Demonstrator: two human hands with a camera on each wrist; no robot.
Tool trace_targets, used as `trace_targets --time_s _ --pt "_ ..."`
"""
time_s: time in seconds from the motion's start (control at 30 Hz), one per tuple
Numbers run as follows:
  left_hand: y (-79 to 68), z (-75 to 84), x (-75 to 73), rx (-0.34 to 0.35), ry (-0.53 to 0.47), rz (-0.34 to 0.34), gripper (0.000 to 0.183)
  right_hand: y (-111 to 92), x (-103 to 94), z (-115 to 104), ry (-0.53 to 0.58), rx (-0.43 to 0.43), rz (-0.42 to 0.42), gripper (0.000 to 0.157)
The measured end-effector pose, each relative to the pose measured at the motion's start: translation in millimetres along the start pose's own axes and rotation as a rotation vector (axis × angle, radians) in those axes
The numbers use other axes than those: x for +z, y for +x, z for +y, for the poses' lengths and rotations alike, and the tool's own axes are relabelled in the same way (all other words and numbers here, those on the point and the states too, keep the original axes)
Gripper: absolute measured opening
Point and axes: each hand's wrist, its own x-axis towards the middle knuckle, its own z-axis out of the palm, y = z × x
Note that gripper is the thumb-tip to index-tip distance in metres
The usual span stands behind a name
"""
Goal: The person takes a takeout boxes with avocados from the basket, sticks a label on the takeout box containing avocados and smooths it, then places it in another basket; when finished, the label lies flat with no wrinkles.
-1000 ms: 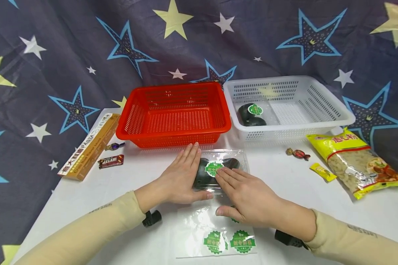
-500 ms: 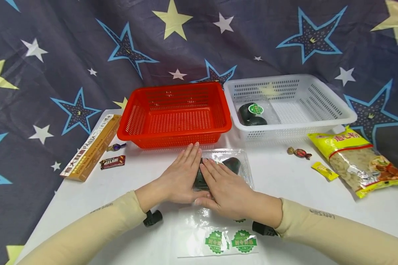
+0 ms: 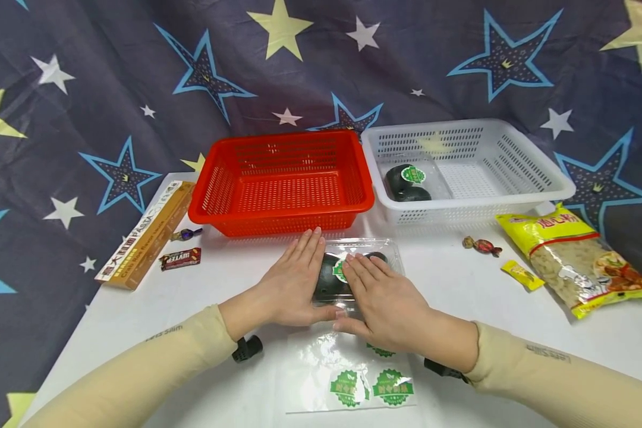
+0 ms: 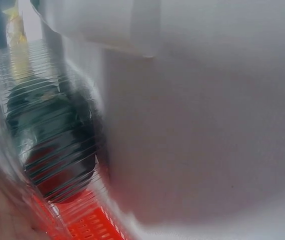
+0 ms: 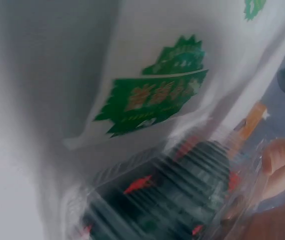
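Observation:
A clear plastic clamshell box (image 3: 393, 252) lies in front of the red basket, holding dark green, rounded fruits (image 4: 57, 135) that look like avocados. On its lid is a round green sticker (image 3: 339, 272), partly covered by fingers. My left hand (image 3: 294, 288) rests flat along the box's left side, fingers straight. My right hand (image 3: 387, 306) lies with straight fingers on the lid, fingertips over the sticker's right part. In the right wrist view the box's ribbed wall (image 5: 167, 195) shows close up. Nearer me lies a sticker sheet (image 3: 307, 380) with several green labels, its far end under the box or hands.
A red basket (image 3: 280, 217) stands behind the box. Right of it, a white basket (image 3: 476, 205) contains a similar labelled box (image 3: 438, 175). Left are a pasta box (image 3: 147, 238) and wrapped sweets (image 3: 181, 259); right, more sweets (image 3: 482, 246) and a yellow bag (image 3: 578, 261).
My right hand slid left across the lid towards my left hand, covering the sticker, then moved partway back right, uncovering part of it. My left hand stayed in place.

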Motion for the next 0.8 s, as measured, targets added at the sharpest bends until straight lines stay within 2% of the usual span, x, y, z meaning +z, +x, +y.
trace_targets --time_s 0.27,0.6,0.73,0.8 --pt "0.1 1.0 -0.5 -0.011 -0.022 0.002 0.116 -7 1.9 5 -0.064 -0.014 0.059 0.091" --pt "0.1 2.4 -0.9 -0.024 -0.005 -0.006 0.118 -20 2.8 14 -0.103 -0.004 0.084 0.093" --pt "-0.4 2.5 -1.3 -0.027 -0.02 -0.002 0.118 -25 3.0 18 -0.093 -0.004 0.093 0.093" --pt "-0.5 2.3 -1.4 -0.026 -0.038 -0.001 0.118 -27 3.0 21 -0.054 -0.009 0.094 0.091"
